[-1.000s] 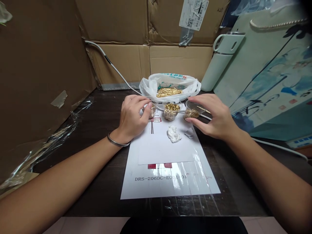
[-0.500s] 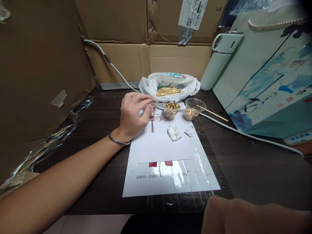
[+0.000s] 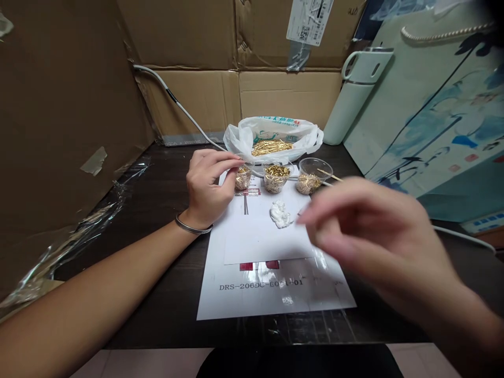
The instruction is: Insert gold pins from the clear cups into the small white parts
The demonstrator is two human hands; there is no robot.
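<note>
My left hand [image 3: 207, 184] rests on the white sheet's left edge, its fingertips pinched beside the left clear cup [image 3: 243, 177] of small gold parts; what they pinch is too small to name. Two more clear cups, the middle cup [image 3: 275, 177] and the right cup [image 3: 313, 176], hold gold parts. Behind them a white plastic bag [image 3: 271, 137] holds gold pins. My right hand [image 3: 374, 241] is raised over the sheet's right side, blurred by motion, fingers loosely curled. A white wad [image 3: 280, 214] lies on the white sheet [image 3: 268, 273].
Cardboard walls [image 3: 71, 105] enclose the dark table on the left and back. A pale green flask [image 3: 354, 94] leans at the back right beside a printed bag [image 3: 441, 115]. A white cable [image 3: 177, 105] runs behind the cups. A thin wooden stick [image 3: 328, 176] lies in the right cup.
My right hand let go of the right cup, dropped out of view low, then came back up over the sheet's right side. My left hand stayed at the left cup.
</note>
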